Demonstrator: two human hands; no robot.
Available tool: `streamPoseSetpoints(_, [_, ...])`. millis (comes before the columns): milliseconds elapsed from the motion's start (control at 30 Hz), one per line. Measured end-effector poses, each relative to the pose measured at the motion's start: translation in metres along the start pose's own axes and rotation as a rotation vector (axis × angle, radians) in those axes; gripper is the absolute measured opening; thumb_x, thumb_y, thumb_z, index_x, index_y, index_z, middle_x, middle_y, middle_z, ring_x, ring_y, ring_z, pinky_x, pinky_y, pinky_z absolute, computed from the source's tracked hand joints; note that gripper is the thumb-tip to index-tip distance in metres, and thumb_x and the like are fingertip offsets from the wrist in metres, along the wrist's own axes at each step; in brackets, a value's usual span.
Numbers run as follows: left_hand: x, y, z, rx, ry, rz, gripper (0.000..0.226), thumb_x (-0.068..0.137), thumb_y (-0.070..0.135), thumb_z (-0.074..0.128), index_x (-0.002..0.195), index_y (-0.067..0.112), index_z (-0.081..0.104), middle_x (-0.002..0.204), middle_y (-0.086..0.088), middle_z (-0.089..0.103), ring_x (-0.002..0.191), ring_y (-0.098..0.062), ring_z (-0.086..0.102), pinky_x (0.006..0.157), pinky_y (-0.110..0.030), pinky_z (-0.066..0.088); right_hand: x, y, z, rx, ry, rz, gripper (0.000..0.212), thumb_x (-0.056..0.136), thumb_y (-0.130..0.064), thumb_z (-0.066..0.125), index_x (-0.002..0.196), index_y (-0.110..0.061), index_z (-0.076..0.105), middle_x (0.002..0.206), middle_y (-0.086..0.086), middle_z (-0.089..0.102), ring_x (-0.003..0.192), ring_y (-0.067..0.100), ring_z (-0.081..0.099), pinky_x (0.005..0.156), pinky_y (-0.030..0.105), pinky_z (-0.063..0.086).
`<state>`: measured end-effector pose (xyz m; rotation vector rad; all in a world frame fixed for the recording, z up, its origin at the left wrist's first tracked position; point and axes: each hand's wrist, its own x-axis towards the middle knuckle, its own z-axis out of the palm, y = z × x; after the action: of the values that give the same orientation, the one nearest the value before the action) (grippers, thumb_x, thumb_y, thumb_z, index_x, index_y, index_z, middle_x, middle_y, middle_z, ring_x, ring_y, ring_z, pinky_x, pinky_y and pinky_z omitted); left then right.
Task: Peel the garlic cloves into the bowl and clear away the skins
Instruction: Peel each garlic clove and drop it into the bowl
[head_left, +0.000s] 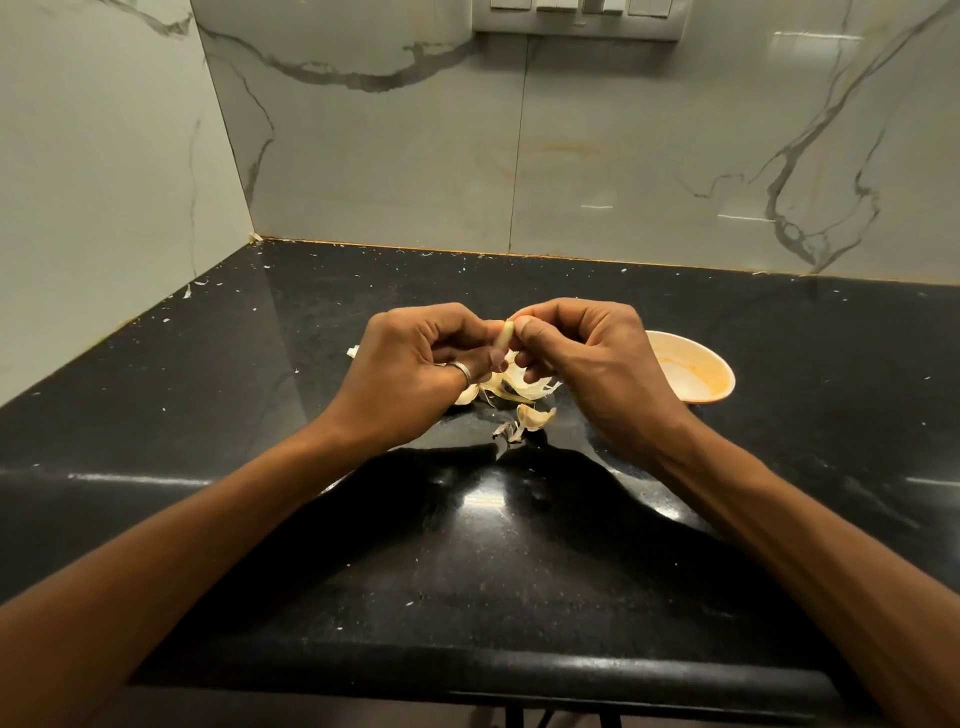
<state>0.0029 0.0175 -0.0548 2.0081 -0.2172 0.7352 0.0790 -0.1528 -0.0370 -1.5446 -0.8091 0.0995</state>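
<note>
While the black worktop (519, 545) takes up most of the view, the bowl (693, 371) at right looks empty. Both hands, left hand (410, 371) and right hand (587, 358), pinch one garlic clove (503, 340) above the skins (519, 397).

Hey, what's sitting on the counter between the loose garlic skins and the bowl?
Nothing rests there. In the head view, the counter between the garlic skins and the bowl is bare, though the right hand hangs above it and hides part.
</note>
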Motion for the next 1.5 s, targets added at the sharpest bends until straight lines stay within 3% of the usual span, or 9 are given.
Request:
streamPoseSetpoints(200, [0.001, 0.004, 0.000, -0.039, -0.006, -0.014, 0.022, 0.086, 0.004, 0.075, 0.108, 0.005, 0.075, 0.100, -0.004, 0.077, 0.088, -0.016, 0.076, 0.078, -0.032, 0.062, -0.001, -0.002, 0.002, -0.005, -0.012, -0.003, 0.017, 0.100, -0.004, 0.058, 0.091, -0.008, 0.071, 0.074, 0.002, 0.069, 0.064, 0.007, 0.062, 0.060, 0.020, 0.054])
streamPoseSetpoints(367, [0.002, 0.011, 0.000, -0.198, 0.002, -0.116, 0.022, 0.088, 0.002, 0.071, 0.110, 0.004, 0.072, 0.098, -0.010, 0.077, 0.089, -0.020, 0.076, 0.075, -0.028, 0.062, 0.000, -0.004, 0.003, 0.003, -0.004, 0.007, 0.014, 0.100, -0.007, 0.060, 0.092, -0.006, 0.071, 0.078, 0.011, 0.069, 0.065, 0.010, 0.062, 0.059, 0.021, 0.053])
streamPoseSetpoints(500, [0.002, 0.017, 0.000, -0.267, -0.021, -0.168, 0.033, 0.090, -0.001, 0.067, 0.119, 0.014, 0.065, 0.092, -0.009, 0.076, 0.087, -0.020, 0.076, 0.073, -0.026, 0.061, 0.001, -0.003, 0.004, -0.004, -0.009, 0.031, 0.015, 0.101, -0.010, 0.058, 0.097, -0.002, 0.070, 0.089, 0.023, 0.071, 0.070, 0.014, 0.065, 0.059, 0.022, 0.053])
streamPoseSetpoints(633, [0.003, 0.019, -0.001, -0.287, -0.074, -0.175, 0.042, 0.092, -0.001, 0.064, 0.125, 0.025, 0.061, 0.093, -0.007, 0.074, 0.088, -0.022, 0.076, 0.076, -0.028, 0.061, 0.002, -0.002, 0.005, 0.001, -0.009, 0.053, 0.016, 0.102, -0.009, 0.057, 0.093, -0.005, 0.069, 0.081, 0.013, 0.071, 0.068, 0.013, 0.065, 0.057, 0.022, 0.051])
streamPoseSetpoints(833, [0.003, 0.019, -0.002, -0.299, -0.107, -0.208, 0.035, 0.095, -0.007, 0.058, 0.121, 0.015, 0.065, 0.094, -0.019, 0.069, 0.090, -0.027, 0.075, 0.075, -0.028, 0.061, 0.001, -0.003, 0.004, -0.012, -0.024, 0.068, 0.015, 0.100, -0.009, 0.058, 0.090, -0.007, 0.070, 0.073, 0.003, 0.069, 0.061, 0.009, 0.060, 0.056, 0.023, 0.050])
streamPoseSetpoints(1167, [0.007, 0.019, -0.008, -0.523, -0.005, -0.328, 0.031, 0.097, -0.003, 0.056, 0.121, 0.016, 0.063, 0.095, -0.012, 0.074, 0.095, -0.028, 0.075, 0.074, -0.028, 0.060, 0.002, -0.003, 0.002, 0.036, 0.003, 0.070, 0.012, 0.098, -0.005, 0.061, 0.089, -0.002, 0.069, 0.075, 0.011, 0.063, 0.061, 0.011, 0.056, 0.056, 0.024, 0.049])
streamPoseSetpoints(1500, [0.006, 0.022, -0.007, -0.511, -0.041, -0.337, 0.035, 0.097, 0.000, 0.056, 0.128, 0.017, 0.060, 0.098, -0.011, 0.075, 0.096, -0.025, 0.075, 0.076, -0.028, 0.061, 0.003, -0.001, -0.003, 0.008, 0.010, 0.000, 0.014, 0.095, 0.004, 0.058, 0.101, -0.002, 0.069, 0.086, 0.014, 0.072, 0.070, 0.016, 0.064, 0.056, 0.026, 0.051])
